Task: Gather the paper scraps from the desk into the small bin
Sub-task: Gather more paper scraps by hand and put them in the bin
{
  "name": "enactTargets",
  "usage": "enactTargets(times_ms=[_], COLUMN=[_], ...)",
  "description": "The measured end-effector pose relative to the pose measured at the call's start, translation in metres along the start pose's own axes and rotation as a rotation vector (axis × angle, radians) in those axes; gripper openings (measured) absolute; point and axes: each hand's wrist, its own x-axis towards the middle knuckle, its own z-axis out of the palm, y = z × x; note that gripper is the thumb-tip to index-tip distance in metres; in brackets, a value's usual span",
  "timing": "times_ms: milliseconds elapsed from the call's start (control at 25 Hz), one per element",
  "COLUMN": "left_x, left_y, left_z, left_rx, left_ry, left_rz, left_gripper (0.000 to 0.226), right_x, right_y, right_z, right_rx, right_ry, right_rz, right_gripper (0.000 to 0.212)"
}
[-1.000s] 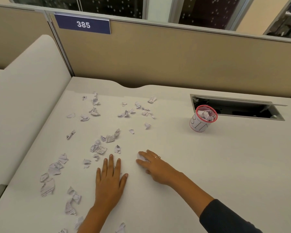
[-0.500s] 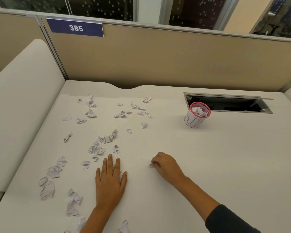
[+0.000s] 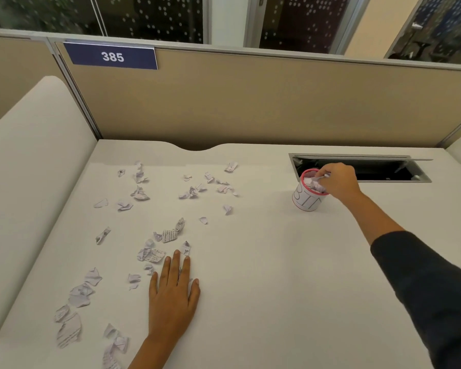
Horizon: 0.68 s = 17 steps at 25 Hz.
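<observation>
Many paper scraps litter the surface's left half. Right hand, pinching a scrap, reaches the small bin near the far edge; release follows. Left hand lies flat, empty.

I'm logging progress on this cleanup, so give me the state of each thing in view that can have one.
Small white bin with red rim: upright, holding crumpled scraps.
Torn white paper scraps: many scattered over desk's left half.
Right hand: over the bin's mouth, fingers pinching a scrap.
Left hand: flat on desk, fingers spread.
Rectangular grey cable hatch: open.
</observation>
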Motion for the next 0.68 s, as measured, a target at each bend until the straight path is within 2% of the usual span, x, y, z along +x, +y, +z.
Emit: enactTargets(times_ms=[160,240,400,480,600,680], left_x=[0.001,0.001,0.001,0.001,0.002,0.007], left_y=[-0.001,-0.002,-0.003,-0.004,-0.006,-0.007], left_z=[0.001,0.001,0.004,0.006,0.004,0.002], left_rx=[0.005,0.011,-0.009,-0.025,-0.092,-0.108], left_ry=[-0.002,0.000,0.017,0.023,0.041,0.059], left_rz=[0.003,0.009,0.005,0.001,-0.027,-0.028], left_gripper=[0.063,0.066,0.061,0.062,0.068,0.071], right_x=[0.016,0.018,0.002,-0.013,-0.040,-0.053], right_y=[-0.003,-0.006,-0.022,-0.036,-0.061,-0.076], right_z=[-0.005,-0.005,0.004,0.016,0.047,0.075], right_rx=[-0.112,-0.096,0.049,0.144,0.319,0.346], right_ry=[-0.241,-0.204,0.106,0.187,0.100,0.003], right_rz=[0.003,0.009,-0.045,-0.113,-0.188,-0.207], right_gripper=[0.032,0.037,0.040,0.039,0.032,0.029])
